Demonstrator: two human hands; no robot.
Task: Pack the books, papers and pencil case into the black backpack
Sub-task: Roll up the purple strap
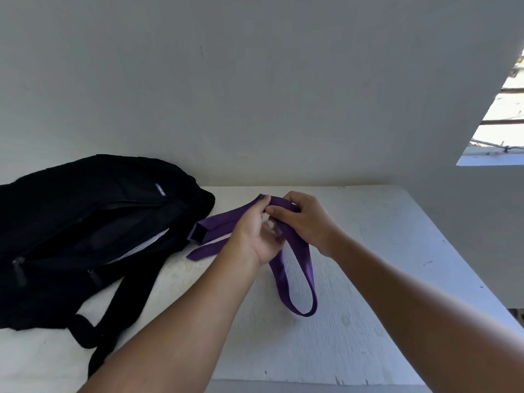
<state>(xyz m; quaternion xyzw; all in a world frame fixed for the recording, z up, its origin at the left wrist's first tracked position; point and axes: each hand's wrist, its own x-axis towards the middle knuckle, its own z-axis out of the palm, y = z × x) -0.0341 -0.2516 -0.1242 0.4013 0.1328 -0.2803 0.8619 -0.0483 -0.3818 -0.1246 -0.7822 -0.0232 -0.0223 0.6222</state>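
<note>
Both the left hand (256, 228) and right hand (303, 219) pinch the purple strap (297, 279); its hanging loop may snag at the black backpack (85, 222) opening.

Backpack (85, 222) lies on table (368, 321) at left, against wall; strap (295, 268) just right of backpack, papers probably inside backpack.

White table (354, 321) bears black backpack (85, 222), purple strap (215, 222).

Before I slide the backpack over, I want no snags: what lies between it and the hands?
In the head view, only the purple strap's loose ends on the table, reaching from the hands to beside the black backpack.
</note>
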